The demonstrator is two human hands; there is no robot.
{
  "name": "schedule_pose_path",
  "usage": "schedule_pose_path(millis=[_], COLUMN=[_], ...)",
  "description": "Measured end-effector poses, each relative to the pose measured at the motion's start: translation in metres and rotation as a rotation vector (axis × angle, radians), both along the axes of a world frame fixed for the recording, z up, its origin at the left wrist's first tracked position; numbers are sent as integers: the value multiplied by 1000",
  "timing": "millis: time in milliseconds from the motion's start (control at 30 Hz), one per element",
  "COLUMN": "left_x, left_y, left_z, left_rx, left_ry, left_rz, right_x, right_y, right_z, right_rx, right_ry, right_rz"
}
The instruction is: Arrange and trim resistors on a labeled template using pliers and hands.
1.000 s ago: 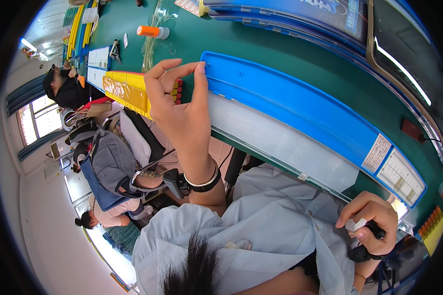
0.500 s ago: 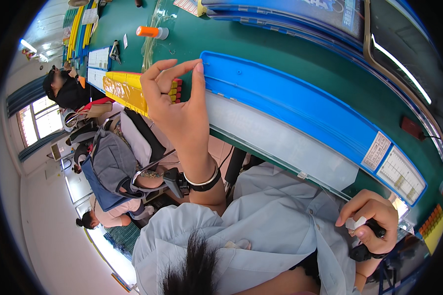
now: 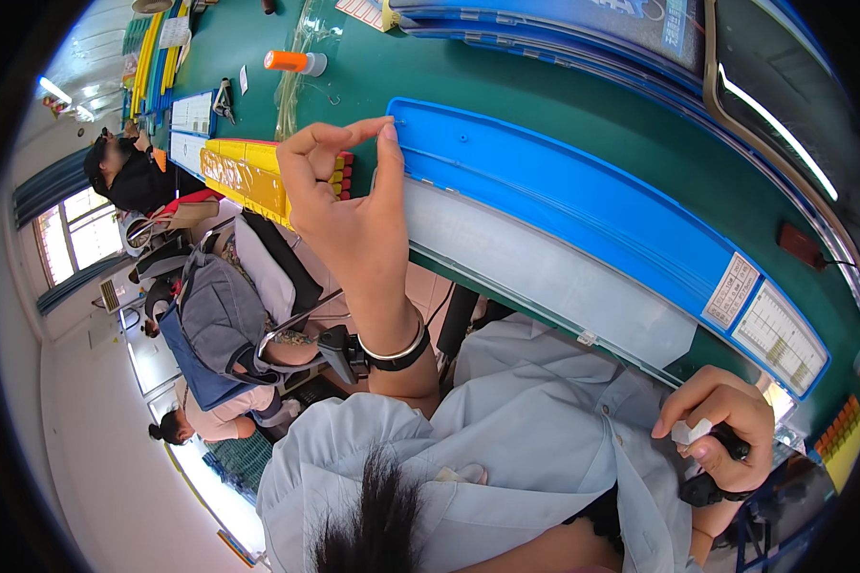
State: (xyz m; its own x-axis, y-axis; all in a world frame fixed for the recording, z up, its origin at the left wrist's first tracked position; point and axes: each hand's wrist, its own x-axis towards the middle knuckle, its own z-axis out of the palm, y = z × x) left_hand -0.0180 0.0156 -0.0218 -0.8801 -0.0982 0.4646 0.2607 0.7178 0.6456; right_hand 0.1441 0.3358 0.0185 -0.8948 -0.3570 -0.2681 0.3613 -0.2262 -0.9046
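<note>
A long, shallow blue case lies open in front of me, its translucent lid folded toward my body. Thumb and forefinger of my left hand pinch together at the case's far left end, beside a small pin on its inside. Whatever is between those fingertips is too small to make out. Near the case's right end, my right hand is closed around a small white piece with a black part behind it. Printed labels fill the case's right end.
Behind the case, closed blue cases are stacked on the green table. An orange-capped container stands at the back left, near a tiny hook. A yellow-and-red box sits left of my hand. Other people are farther left.
My left hand has shifted very slightly right and down, its fingertips still together at the case's left end. My right hand and the case look nearly unmoved.
</note>
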Motion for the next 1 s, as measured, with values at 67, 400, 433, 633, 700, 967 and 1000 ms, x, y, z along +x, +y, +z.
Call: schedule_pose_path(millis=[67,400,433,633,700,967,1000], left_x=[0,6,6,5,14,50,55], left_y=[0,2,4,13,29,137,149], left_z=[0,3,4,2,9,43,43], left_rx=[23,13,25,-264,-52,-82,-111], left_ry=[-3,4,6,113,-19,-134,-105], left_rz=[-5,9,23,-44,-140,-933,-945], right_x=[0,1,1,-2,-3,13,13], right_y=[0,0,1,1,4,16,17], right_z=[0,-1,0,-6,2,31,25], right_rx=[2,-5,-11,-48,34,1130,1137], right_ry=[10,23,25,140,139,409,406], right_rz=[8,14,20,19,6,-557,-557])
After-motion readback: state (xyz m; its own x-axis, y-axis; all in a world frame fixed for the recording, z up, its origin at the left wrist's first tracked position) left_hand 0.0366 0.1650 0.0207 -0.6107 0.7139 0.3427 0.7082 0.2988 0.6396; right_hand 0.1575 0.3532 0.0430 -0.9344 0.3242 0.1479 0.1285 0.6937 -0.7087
